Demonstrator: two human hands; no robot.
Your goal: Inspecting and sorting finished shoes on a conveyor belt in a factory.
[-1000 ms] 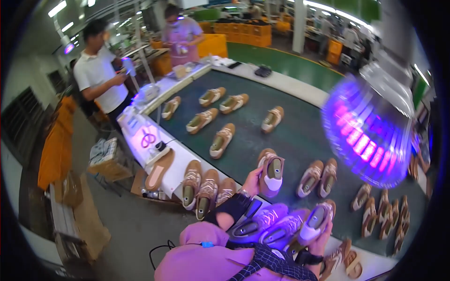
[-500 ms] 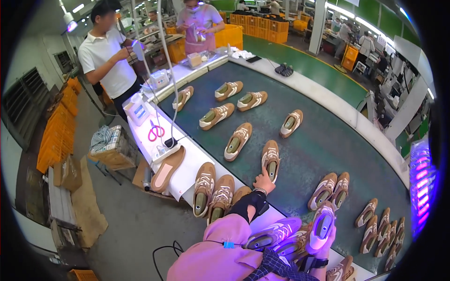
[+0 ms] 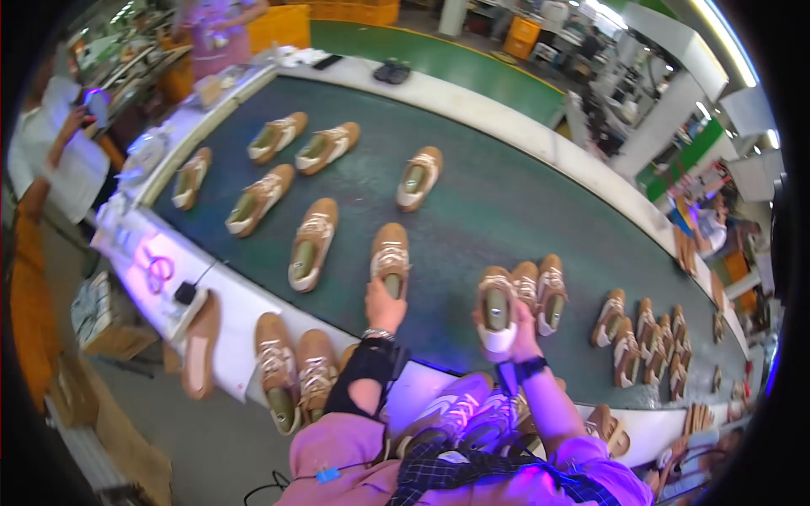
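Observation:
My left hand (image 3: 386, 309) is closed round the heel of a tan sneaker (image 3: 390, 251) with pale laces, whose toe points away from me on the dark green surface. My right hand (image 3: 525, 331) grips another tan sneaker (image 3: 496, 305) by its white heel, sole tilted down and opening toward me. This held shoe partly covers a pair of similar sneakers (image 3: 551, 293) just behind it. Olive-green inserts fill the shoes. Close to my left forearm, more sneakers (image 3: 277, 361) stand on the white ledge.
Several single sneakers (image 3: 312, 244) lie spread at the far left, and a cluster (image 3: 650, 337) stands at right. On the left ledge are red scissors (image 3: 159, 270) and a loose sole (image 3: 202, 346). More shoes (image 3: 447, 413) lie below my forearms. A person (image 3: 63, 143) stands at far left.
The view has swung to the right. My right hand has carried its sneaker forward over the green surface, beside the pair. My left hand has gone from touching the shoe's opening to gripping its heel.

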